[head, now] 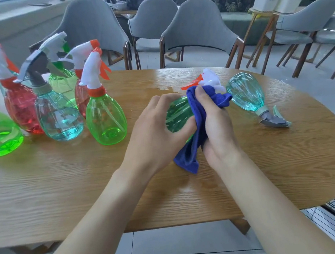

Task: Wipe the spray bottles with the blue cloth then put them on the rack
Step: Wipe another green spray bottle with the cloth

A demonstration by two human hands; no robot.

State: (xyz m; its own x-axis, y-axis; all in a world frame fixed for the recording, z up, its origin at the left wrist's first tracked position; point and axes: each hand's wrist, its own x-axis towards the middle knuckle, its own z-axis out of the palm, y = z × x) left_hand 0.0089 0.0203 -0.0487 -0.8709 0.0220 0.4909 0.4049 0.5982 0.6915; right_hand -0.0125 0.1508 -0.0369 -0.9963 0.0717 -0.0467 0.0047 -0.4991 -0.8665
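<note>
Upright bottles point(58, 108) crowding table's point(67, 198) left

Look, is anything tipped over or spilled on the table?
Yes. A teal bottle lies on its side at the right, while the left bottles stand upright. A wet patch shines on the table.

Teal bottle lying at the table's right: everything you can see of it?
The teal bottle is clear, ribbed plastic with a bulbous body, a pale collar and a grey trigger head. It lies on its side on the table, base away, head toward the near edge. A corner of the blue cloth is close; contact unclear.
</note>
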